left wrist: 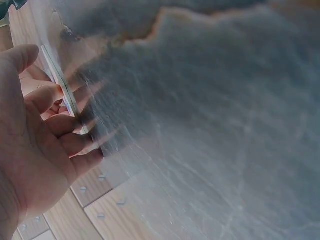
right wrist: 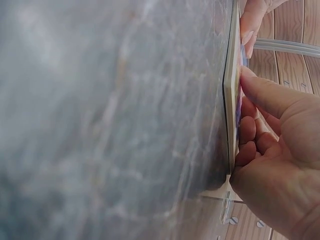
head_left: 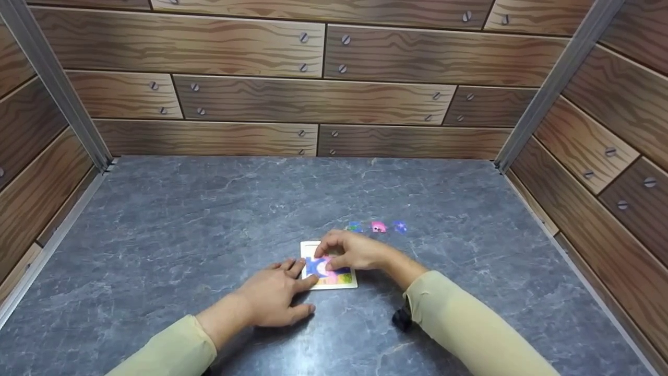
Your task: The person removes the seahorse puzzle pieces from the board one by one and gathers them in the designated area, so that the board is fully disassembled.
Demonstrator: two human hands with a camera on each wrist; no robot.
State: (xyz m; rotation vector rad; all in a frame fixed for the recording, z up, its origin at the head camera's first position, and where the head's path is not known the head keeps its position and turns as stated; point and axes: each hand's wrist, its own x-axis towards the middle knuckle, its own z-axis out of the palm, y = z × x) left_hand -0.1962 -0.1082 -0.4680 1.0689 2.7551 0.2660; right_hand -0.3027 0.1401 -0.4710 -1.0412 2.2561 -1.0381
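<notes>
A small jigsaw puzzle in a white-framed tray (head_left: 342, 286) lies on the table, with blue, pink and yellow-green pieces in it. My left hand (head_left: 274, 295) rests at the tray's left side, fingers spread, the index fingertip on the lower left of the picture. In the left wrist view its fingertips (left wrist: 87, 160) line the tray edge (left wrist: 59, 77). My right hand (head_left: 360, 250) reaches over the tray from the right, thumb and curled index finger around a puzzle piece (head_left: 322, 268) on the picture. The right wrist view shows the right thumb (right wrist: 265, 90) against the tray's face.
Beyond the tray, three loose puzzle pieces lie in a row: a blue-green one (head_left: 355, 226), a pink one (head_left: 378, 226) and a purple-blue one (head_left: 400, 226). Wood-patterned walls (head_left: 250, 99) and metal posts (head_left: 548, 83) enclose the grey marbled table (head_left: 209, 209).
</notes>
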